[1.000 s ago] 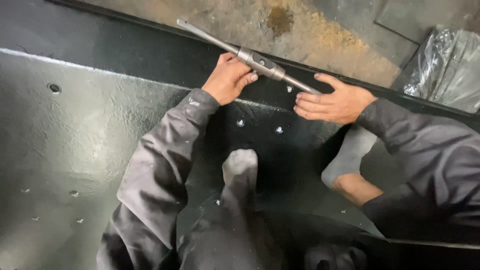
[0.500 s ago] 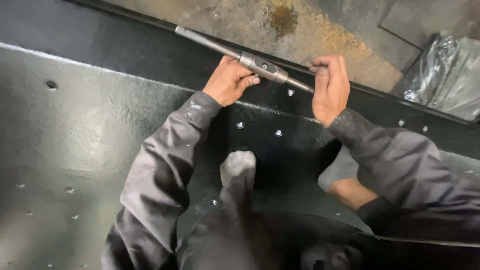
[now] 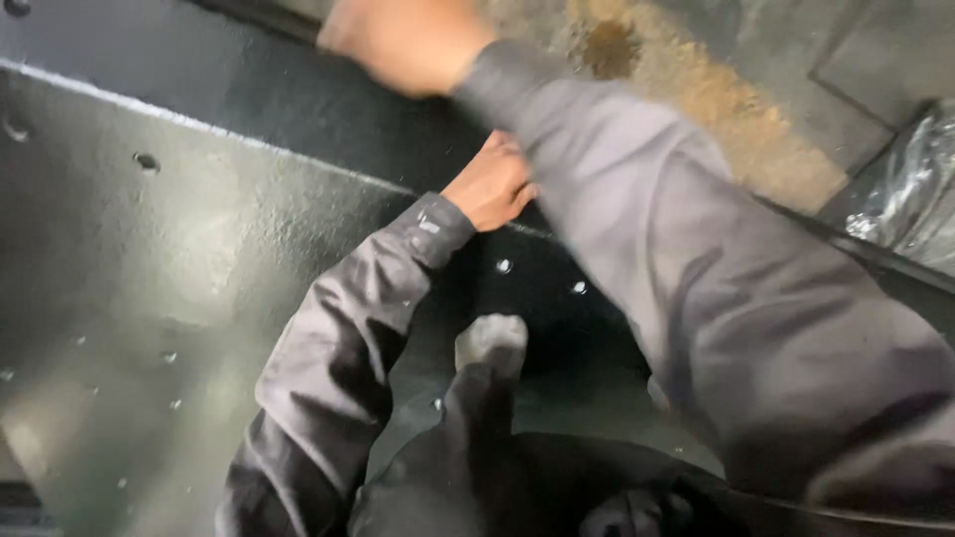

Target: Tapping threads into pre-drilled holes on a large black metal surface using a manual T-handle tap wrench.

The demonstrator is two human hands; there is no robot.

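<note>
Work point: my left hand (image 3: 492, 184) rests on the upper edge of the black painted steel plate (image 3: 189, 268), where the plate meets the dark rail (image 3: 298, 104) running behind it. Whatever sits under that hand is hidden by the hand and by my right sleeve (image 3: 716, 288), so I cannot tell what it is.

Left hand: fingers curled downward over the plate edge, knuckles up; I cannot tell whether they are closed on anything. The grey left sleeve (image 3: 338, 368) runs from the lower centre of the view up to it.

Right hand: my right hand (image 3: 408, 40) is at the top of the view, blurred, above and to the left of my left hand and apart from it. It appears bunched, but I cannot tell whether it grips anything.

Right sleeve: crosses diagonally from lower right to upper left, passing just over the fingers of my left hand and covering the plate edge to their right.

Plate: rough black coating, several small holes (image 3: 146, 161) on its left part, two bright spots (image 3: 504, 266) just below my left hand.

Below the hands: one pale shoe toe (image 3: 490, 343), with a dark trouser leg (image 3: 477, 447) behind it.

Beyond the rail: rust-stained concrete floor (image 3: 696, 89).

Far right: crumpled clear plastic sheeting (image 3: 910, 199), well apart from both hands.
</note>
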